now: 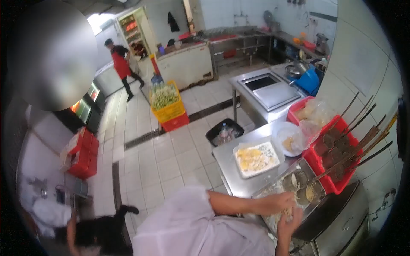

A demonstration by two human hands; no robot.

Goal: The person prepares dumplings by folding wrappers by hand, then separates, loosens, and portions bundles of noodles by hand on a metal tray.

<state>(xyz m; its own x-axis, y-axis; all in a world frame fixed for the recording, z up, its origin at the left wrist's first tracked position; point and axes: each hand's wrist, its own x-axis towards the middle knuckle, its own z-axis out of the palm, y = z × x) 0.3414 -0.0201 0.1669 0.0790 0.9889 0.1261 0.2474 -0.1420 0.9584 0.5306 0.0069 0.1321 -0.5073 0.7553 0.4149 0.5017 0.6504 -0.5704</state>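
Observation:
My left hand [279, 203] reaches in from the left over a metal tray [273, 224], its fingers closed around pale thin strands [288, 211]. My right hand [290, 222] comes up from below and closes on the same strands, close to the left fingers. Just beyond them in the tray lie round wire strainers [295, 180] with more pale strands in and on them. A white container [256, 159] farther back holds yellow and white pieces in white powder. Beside it is a white bowl [285, 138] partly covered by clear plastic.
Several long-handled strainers [335, 155] stand in a red basket [318, 168] at the right. Behind are a steel counter unit [273, 91] and a black bin [224, 132]. A yellow crate of greens [166, 98] stands on the floor. A person in a red apron [119, 64] is farther off.

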